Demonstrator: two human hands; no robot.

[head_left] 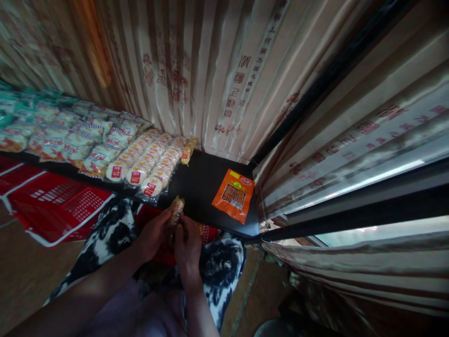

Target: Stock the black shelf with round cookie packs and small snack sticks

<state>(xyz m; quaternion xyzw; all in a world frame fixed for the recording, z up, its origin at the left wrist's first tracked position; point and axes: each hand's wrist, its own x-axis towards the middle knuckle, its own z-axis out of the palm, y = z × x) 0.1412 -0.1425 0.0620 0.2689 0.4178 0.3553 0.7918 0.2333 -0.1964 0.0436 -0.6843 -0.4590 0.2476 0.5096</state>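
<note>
My left hand (153, 234) and my right hand (188, 244) are together in front of my lap, just off the near edge of a black shelf (196, 187). Between them they hold a small wrapped snack (176, 209), upright, its top end showing above the fingers. The fingers of both are closed around it. On the shelf beyond, rows of round white packaged crackers (150, 164) lie to the left, with a short row of yellow packets (188, 150) at their back right. An orange snack bag (234, 195) lies flat near the shelf's right end.
Blue-and-white snack bags (79, 142) and green packs (16, 105) fill the shelf's left part. Red baskets (58, 201) stand below it, one partly between my knees. Pleated curtains (196, 70) hang behind and at the right, with dark bars (326, 84) crossing there.
</note>
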